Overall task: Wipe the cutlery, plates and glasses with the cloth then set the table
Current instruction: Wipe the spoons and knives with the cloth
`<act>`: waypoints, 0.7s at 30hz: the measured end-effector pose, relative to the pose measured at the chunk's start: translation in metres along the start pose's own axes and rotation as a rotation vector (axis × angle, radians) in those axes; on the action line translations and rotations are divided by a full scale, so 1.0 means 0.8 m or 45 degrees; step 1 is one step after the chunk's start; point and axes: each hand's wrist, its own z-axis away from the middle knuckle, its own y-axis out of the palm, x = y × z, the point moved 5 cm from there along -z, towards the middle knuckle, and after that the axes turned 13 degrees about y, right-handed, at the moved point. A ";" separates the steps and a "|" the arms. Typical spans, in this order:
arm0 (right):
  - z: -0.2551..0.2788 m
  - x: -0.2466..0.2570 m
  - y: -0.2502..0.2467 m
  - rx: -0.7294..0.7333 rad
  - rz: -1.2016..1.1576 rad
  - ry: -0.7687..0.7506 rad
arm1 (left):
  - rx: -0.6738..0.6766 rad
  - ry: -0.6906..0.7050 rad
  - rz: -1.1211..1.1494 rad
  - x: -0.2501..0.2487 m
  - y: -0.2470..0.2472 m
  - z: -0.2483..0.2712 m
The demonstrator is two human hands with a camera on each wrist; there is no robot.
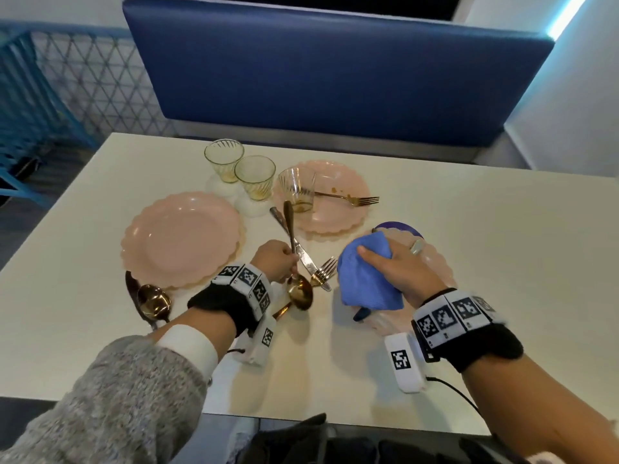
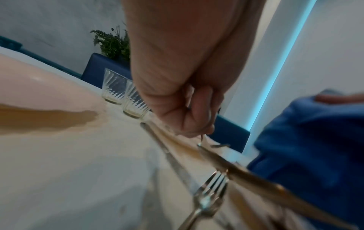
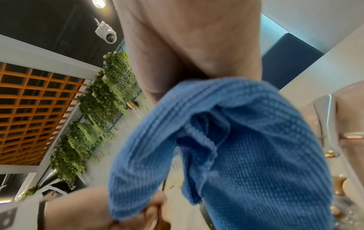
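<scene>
At table centre: gold spoon [image 1: 294,262], stiff, light, likely slick; my left hand [image 1: 273,259] grips it mid-handle, bowl low, which I judge the best hold. My right hand [image 1: 398,259] clutches the soft blue cloth [image 1: 365,279] beside it.

Restaurant or café, blue booth seat [image 1: 335,72], white table [image 1: 469,262], hanging greenery [image 3: 94,109], ceiling security camera [image 3: 106,33]

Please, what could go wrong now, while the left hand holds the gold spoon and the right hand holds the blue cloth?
The gold spoon in the left hand lies across a knife and a fork; lifting it may drag them. The blue cloth in the right hand hangs low and could brush a dirty plate.
</scene>
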 end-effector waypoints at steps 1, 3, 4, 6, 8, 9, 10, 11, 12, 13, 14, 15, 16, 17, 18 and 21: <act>0.003 0.004 0.008 0.031 0.016 0.017 | 0.010 0.002 0.138 -0.008 0.002 0.002; 0.003 0.010 0.028 0.117 0.032 0.016 | 0.043 0.045 0.352 -0.028 0.008 0.008; 0.002 0.013 0.039 0.177 0.042 0.002 | 0.067 0.089 0.413 -0.038 0.012 0.011; 0.007 0.020 0.059 0.273 0.058 -0.029 | 0.065 0.190 0.425 -0.052 0.017 0.013; 0.007 0.021 0.066 0.237 -0.023 -0.046 | -0.017 0.253 0.413 -0.056 0.017 0.012; 0.008 0.022 0.066 0.201 -0.074 -0.051 | -0.070 0.269 0.421 -0.056 0.016 0.012; 0.009 0.022 0.066 0.177 -0.112 -0.072 | -0.122 0.280 0.428 -0.056 0.014 0.012; 0.010 0.022 0.065 0.165 -0.138 -0.095 | -0.165 0.283 0.452 -0.057 0.013 0.013; 0.011 0.021 0.064 0.136 -0.149 -0.113 | -0.195 0.276 0.503 -0.058 0.013 0.015; 0.012 0.020 0.062 0.105 -0.156 -0.131 | -0.209 0.263 0.566 -0.060 0.014 0.017; 0.013 0.018 0.061 0.061 -0.154 -0.145 | -0.211 0.253 0.623 -0.062 0.015 0.021; 0.014 0.017 0.059 0.017 -0.141 -0.171 | -0.205 0.251 0.666 -0.063 0.016 0.024; 0.017 0.018 0.059 -0.023 -0.107 -0.190 | -0.189 0.256 0.680 -0.064 0.015 0.027; 0.019 0.016 0.057 -0.065 -0.058 -0.196 | -0.158 0.267 0.662 -0.064 0.014 0.029; 0.023 0.016 0.055 -0.095 -0.021 -0.178 | -0.125 0.302 0.561 -0.068 0.008 0.034; 0.027 0.012 0.044 -0.153 0.295 -0.172 | -0.269 0.679 -0.202 -0.093 -0.036 0.049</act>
